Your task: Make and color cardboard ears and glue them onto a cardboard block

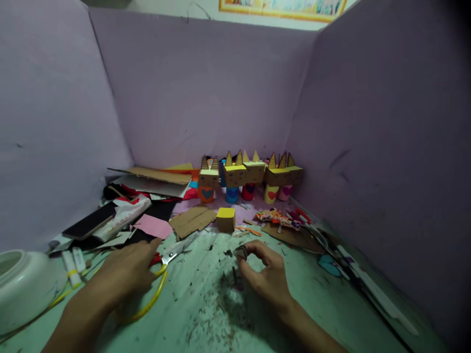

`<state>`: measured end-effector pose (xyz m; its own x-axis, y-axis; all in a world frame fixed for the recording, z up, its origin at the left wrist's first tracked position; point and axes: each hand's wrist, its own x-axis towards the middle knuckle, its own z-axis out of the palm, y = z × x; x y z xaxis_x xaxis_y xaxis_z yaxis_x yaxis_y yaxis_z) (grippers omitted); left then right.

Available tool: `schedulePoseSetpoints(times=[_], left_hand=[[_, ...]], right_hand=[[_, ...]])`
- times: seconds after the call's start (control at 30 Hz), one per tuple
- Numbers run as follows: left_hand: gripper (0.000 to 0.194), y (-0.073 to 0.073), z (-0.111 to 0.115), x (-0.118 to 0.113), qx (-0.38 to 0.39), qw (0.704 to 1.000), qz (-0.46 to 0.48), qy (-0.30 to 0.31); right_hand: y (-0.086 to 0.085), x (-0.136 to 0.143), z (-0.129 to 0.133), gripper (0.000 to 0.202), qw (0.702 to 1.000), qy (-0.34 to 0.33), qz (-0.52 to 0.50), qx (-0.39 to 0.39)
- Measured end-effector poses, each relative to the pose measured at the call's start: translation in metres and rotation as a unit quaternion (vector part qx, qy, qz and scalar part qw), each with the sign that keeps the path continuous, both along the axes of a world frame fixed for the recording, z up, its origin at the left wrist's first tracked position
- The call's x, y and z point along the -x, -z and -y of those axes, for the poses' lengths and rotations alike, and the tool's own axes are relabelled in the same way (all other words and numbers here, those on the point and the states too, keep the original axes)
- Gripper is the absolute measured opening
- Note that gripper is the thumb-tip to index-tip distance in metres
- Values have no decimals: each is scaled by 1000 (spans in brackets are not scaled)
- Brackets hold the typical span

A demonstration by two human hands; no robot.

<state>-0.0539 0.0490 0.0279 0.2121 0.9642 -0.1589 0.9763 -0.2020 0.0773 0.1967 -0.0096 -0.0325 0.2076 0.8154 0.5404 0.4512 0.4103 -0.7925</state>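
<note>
My right hand (267,274) is closed in a pinch on a small grey piece (241,252), its kind too small to make out, above dark crumbs on the table. On the left, my left hand (134,267) reaches over the table with its index finger stretched out. Beside it lie scissors (171,256) with red and yellow handles, blades pointing away; the hand partly covers them. Beyond both hands stands a small cardboard box (225,220) with a yellow top. A pink paper piece (152,226) lies just past my left fingertips.
Cardboard-headed figures (231,179) with pointed ears stand in a row at the back. Flat cardboard (193,220), a dark phone-like slab (90,220) and a white jar (29,284) are leftward. Pens and tools (368,279) line the right wall. Lilac panels (206,88) enclose three sides.
</note>
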Motion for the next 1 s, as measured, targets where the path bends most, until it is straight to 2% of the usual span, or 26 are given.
schedulePoseSetpoints(times=[0.07,0.1,0.17,0.2,0.23,0.3,0.4,0.5,0.6,0.67,0.8,1.0], left_hand=[[34,-5,8,-24,-52,992,111,-7],[28,-4,14,-38,-47,974,221,11],[29,4,27,-70,40,903,429,-5],[34,10,33,-84,74,862,501,-21],[36,16,38,-96,91,830,550,-28],[34,27,44,-112,90,787,609,-38],[28,37,42,-115,79,753,648,-81],[31,40,33,-107,113,725,670,-109],[37,43,27,-101,155,701,692,-77],[36,45,26,-101,169,688,704,-53],[27,49,24,-99,171,670,719,-74],[31,46,22,-94,212,667,711,-69]], right_hand=[[2,5,0,5,999,27,29,-17],[4,7,0,5,999,34,36,-15],[7,11,0,5,998,42,45,-1],[9,12,0,6,998,42,50,6],[10,13,0,6,997,42,56,12],[12,14,1,8,997,37,71,17],[13,14,4,16,995,8,96,8],[12,13,5,22,995,-41,94,0],[12,10,4,26,995,-69,66,9],[11,9,2,29,995,-89,14,31],[9,7,-1,26,980,-141,-104,91],[8,7,-3,25,944,-181,-202,187]])
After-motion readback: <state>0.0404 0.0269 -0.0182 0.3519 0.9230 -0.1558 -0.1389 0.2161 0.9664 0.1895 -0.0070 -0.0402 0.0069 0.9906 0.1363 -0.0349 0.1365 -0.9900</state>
